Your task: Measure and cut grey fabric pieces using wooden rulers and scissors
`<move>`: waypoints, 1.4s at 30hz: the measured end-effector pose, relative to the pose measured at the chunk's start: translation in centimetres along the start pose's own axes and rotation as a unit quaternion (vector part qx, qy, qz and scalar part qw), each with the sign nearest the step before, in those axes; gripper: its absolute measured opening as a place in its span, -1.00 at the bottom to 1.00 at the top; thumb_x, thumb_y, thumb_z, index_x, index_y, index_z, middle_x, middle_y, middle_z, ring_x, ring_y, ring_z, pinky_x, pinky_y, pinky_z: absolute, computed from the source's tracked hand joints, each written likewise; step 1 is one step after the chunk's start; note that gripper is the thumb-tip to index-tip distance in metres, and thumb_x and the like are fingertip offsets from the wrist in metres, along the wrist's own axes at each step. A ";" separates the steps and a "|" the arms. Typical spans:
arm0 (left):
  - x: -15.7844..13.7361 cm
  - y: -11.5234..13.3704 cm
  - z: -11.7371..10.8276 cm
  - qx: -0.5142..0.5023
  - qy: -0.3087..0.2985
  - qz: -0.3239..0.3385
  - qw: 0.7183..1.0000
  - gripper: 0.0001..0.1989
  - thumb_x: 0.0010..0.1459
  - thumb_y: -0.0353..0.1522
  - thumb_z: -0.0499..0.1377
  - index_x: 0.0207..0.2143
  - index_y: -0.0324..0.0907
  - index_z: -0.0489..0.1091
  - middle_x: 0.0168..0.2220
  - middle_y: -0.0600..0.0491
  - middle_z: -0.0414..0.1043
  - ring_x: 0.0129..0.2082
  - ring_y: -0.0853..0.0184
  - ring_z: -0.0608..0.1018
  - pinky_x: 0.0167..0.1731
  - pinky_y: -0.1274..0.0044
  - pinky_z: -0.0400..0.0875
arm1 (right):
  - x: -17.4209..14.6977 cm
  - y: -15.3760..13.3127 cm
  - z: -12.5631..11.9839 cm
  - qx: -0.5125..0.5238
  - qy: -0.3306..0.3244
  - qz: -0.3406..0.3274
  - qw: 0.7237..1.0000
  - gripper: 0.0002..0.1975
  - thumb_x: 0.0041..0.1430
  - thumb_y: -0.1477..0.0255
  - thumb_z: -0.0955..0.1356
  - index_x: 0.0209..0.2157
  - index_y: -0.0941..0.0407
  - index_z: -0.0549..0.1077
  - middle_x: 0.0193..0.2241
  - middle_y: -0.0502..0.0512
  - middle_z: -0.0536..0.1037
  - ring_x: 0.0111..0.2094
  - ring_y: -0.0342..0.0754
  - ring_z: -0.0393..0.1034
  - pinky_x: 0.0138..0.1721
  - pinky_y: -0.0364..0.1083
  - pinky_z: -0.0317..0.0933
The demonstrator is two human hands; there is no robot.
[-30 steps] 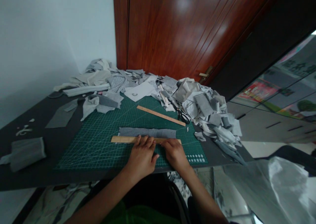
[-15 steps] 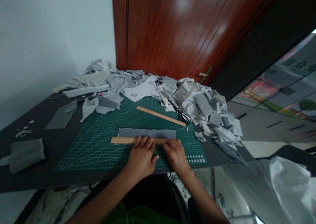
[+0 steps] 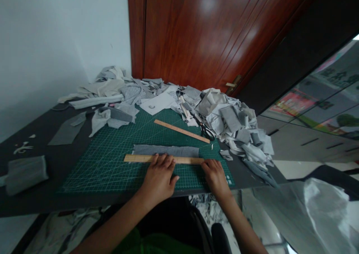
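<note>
A wooden ruler (image 3: 140, 158) lies level across the near edge of a grey fabric strip (image 3: 168, 150) on the green cutting mat (image 3: 112, 164). My left hand (image 3: 160, 177) rests flat on the middle of the ruler, fingertips pressing it and thumb spread aside. At the ruler's right end is my right hand (image 3: 215, 174), its fingers curled and touching that end; their undersides are hidden. A second wooden ruler (image 3: 181, 130) lies slanted farther back on the mat. Black-handled scissors (image 3: 206, 131) lie beside it, partly under scraps.
Heaped fabric scraps (image 3: 230, 119) line the back and right of the dark table (image 3: 36, 132). A folded grey cloth (image 3: 26, 173) and a flat grey piece (image 3: 67, 130) lie at left. A small scrap (image 3: 226, 155) sits right of the mat. Behind stands a wooden door (image 3: 190, 33).
My right hand has slid right along the ruler to its right end. My left hand stays pressed on the ruler. The view has shifted slightly.
</note>
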State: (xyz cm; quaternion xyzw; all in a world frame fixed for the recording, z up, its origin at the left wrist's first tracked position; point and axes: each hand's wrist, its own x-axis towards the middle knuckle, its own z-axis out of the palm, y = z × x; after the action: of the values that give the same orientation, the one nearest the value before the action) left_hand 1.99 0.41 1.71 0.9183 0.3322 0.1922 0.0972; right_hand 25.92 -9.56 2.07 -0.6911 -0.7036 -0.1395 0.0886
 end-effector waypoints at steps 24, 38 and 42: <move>0.1 -0.6 -0.1 -0.031 0.026 0.018 0.999 -0.63 0.22 -0.32 0.23 0.08 -0.17 0.49 0.17 -0.14 0.46 0.21 -0.02 0.40 0.30 0.06 0.10 | 3.8 -7.2 2.1 0.078 0.054 -0.038 0.995 -0.83 0.27 0.64 0.27 -0.15 0.13 0.40 -0.28 0.17 0.62 -0.27 0.08 0.49 -0.20 -0.03 0.26; 1.0 -6.9 -2.2 -0.131 0.019 0.088 0.987 -0.52 0.10 -0.73 -0.02 -0.22 -0.12 0.56 -0.23 0.03 0.46 -0.13 0.25 0.45 -0.11 0.44 0.41 | 3.9 -7.1 1.8 0.065 0.065 -0.053 0.994 -0.75 0.28 0.68 0.25 -0.13 0.14 0.46 -0.26 0.16 0.67 -0.25 0.06 0.54 -0.13 0.03 0.16; 1.4 -7.6 -1.8 -0.171 0.010 0.104 0.980 -0.46 -0.02 -0.78 -0.04 -0.26 -0.13 0.56 -0.29 0.06 0.43 -0.18 0.29 0.44 -0.16 0.47 0.36 | 3.9 -7.0 2.2 0.100 0.068 -0.035 0.992 -0.80 0.35 0.62 0.25 -0.16 0.14 0.48 -0.28 0.15 0.68 -0.25 0.07 0.56 -0.12 0.02 0.19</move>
State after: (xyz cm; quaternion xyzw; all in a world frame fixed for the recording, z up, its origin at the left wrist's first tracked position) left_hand -2.14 7.21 1.41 0.9155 0.1984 0.2646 0.2290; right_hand 18.98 -5.17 0.71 -0.6426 -0.7301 -0.1185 0.2000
